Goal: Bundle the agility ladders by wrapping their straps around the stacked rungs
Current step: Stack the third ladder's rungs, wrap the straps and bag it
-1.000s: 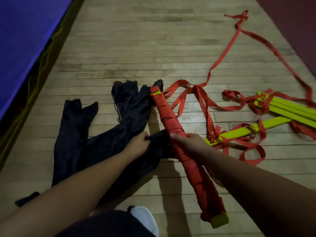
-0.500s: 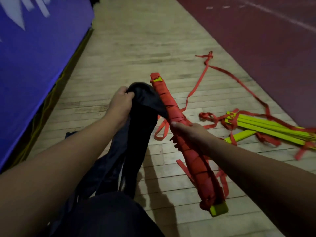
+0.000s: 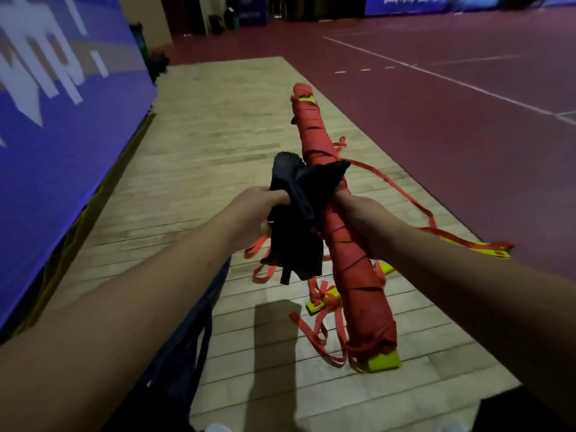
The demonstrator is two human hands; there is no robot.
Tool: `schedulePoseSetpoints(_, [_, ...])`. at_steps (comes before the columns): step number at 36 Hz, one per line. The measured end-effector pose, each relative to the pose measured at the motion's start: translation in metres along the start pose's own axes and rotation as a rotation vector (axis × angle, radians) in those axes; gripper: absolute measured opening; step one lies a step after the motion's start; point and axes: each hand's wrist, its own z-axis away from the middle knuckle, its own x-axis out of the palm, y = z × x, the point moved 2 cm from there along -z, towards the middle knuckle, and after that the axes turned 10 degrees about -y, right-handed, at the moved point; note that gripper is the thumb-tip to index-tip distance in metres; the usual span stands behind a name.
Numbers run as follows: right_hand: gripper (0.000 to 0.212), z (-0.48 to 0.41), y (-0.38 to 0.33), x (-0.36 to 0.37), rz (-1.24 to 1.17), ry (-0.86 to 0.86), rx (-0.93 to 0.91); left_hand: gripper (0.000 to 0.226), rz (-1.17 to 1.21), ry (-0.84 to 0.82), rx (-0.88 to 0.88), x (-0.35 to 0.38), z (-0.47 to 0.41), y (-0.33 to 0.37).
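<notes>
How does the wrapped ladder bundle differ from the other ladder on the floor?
The wrapped bundle is bound tight in red strap; the floor ladder sprawls with straps loose. The bundle is gripped by the right hand, tilted; the floor ladder lies untouched. Both have yellow rungs and red straps.

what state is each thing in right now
bundle: strap-wrapped, held slanted
bag: bunched, held up beside the bundle
second ladder: on the floor, straps loose, unwrapped
left hand: grips the bag
right hand: grips the bundle
</notes>
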Motion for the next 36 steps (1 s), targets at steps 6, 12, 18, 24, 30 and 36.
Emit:
schedulePoseSetpoints(6, [0.041, 0.022, 0.003, 0.000, -0.098, -0.034, 0.043, 0.014, -0.061, 0.043, 0.034, 0.029, 0.002, -0.016])
schedulePoseSetpoints(12, [0.047, 0.030, 0.000, -0.004, -0.262, -0.145, 0.089, 0.015, -0.204, 0.117, 0.174, 0.054, -0.005, -0.005])
schedulePoseSetpoints(18, [0.036, 0.032, -0.022, -0.023, -0.359, -0.139, 0.050, 0.050, 0.124, -0.133, 0.114, 0.057, -0.017, -0.006])
schedulePoseSetpoints(24, [0.032, 0.042, -0.024, -0.044, -0.037, -0.045, 0.096, 0.070, 0.409, -0.095, 0.030, 0.050, -0.033, 0.001])
schedulePoseSetpoints(30, [0.049, 0.040, -0.016, -0.054, 0.144, -0.021, 0.098, 0.014, 0.200, -0.002, -0.003, 0.037, -0.044, -0.007])
schedulePoseSetpoints(36, [0.038, 0.035, -0.020, -0.063, 0.187, 0.145, 0.043, 0.026, 0.124, -0.030, 0.059, 0.021, -0.035, 0.001])
